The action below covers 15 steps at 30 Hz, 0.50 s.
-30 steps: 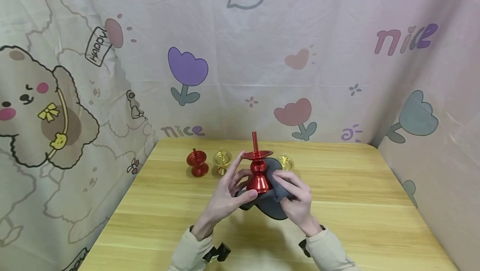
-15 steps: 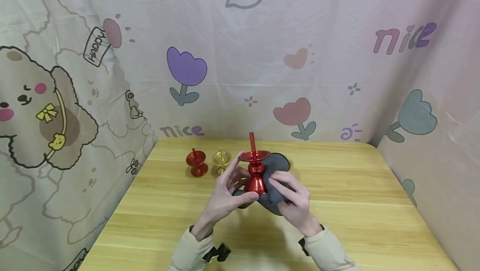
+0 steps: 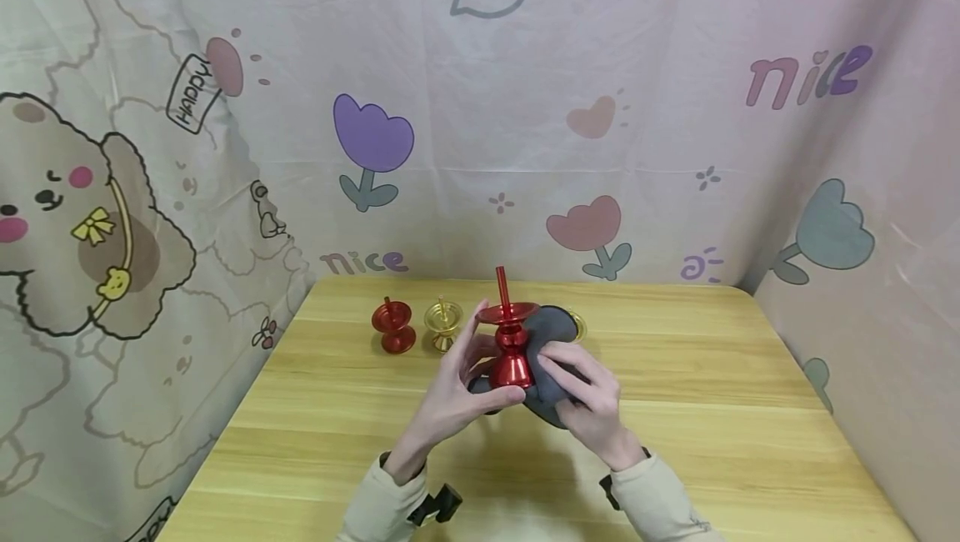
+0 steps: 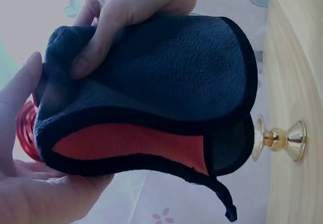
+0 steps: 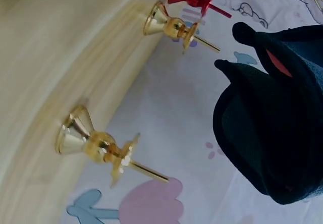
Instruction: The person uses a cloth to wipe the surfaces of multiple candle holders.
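Note:
My left hand (image 3: 450, 388) grips a shiny red metal candlestick (image 3: 512, 367), thumb at its base and fingers around the far side. The candlestick is held up over the table, nearly upright, with its pin pointing up from a wide dish. In my right hand (image 3: 592, 400) is a dark grey cloth (image 3: 551, 325), pinched and pressed against the candlestick's right side. The left wrist view shows the folded cloth (image 4: 151, 67) with a dark border and a red inner face; it hides most of the candlestick (image 4: 28, 130). Only the cloth (image 5: 272, 118), not the hand, appears in the right wrist view.
Behind the hands on the wooden table (image 3: 712, 400) stand a red candlestick (image 3: 393, 328) and a gold one (image 3: 444, 321) at left. Another gold candlestick (image 5: 93, 141) stands behind the cloth. A printed curtain (image 3: 480, 125) hangs along the table's back and sides.
The candlestick has shifted slightly left and its pin leans a little more leftward. The cloth has moved up and left along its side, now covering more of the rear gold candlestick.

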Each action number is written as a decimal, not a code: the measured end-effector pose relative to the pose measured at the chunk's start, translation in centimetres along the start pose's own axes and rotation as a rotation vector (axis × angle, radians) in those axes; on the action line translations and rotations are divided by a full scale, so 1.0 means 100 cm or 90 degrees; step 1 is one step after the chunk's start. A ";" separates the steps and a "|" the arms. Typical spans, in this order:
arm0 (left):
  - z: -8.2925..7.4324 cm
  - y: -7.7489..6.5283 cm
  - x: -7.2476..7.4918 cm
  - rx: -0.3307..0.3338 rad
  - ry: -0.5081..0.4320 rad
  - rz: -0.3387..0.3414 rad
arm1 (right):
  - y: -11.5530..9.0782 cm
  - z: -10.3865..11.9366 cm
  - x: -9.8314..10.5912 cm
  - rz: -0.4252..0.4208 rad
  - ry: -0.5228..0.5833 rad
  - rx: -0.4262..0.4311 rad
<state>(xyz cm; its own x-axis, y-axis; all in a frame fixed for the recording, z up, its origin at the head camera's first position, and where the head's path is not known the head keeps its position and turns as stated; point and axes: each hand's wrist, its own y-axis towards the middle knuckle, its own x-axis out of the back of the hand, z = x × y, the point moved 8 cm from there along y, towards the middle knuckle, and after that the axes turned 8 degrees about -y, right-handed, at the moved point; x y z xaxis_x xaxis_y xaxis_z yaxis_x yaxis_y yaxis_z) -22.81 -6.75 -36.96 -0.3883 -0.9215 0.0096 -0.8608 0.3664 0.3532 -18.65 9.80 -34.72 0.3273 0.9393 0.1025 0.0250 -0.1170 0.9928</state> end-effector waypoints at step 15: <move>-0.015 -0.005 -0.005 -0.081 -0.057 0.092 | -0.014 -0.022 0.003 -0.042 0.164 -0.194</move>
<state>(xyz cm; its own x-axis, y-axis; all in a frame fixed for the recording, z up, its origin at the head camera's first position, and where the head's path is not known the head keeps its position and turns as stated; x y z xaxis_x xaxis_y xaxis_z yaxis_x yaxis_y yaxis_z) -21.72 -6.71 -35.75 -0.5367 -0.8437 -0.0127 -0.7479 0.4687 0.4701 -20.68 10.98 -35.95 0.0852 0.9963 0.0118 -0.2564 0.0104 0.9665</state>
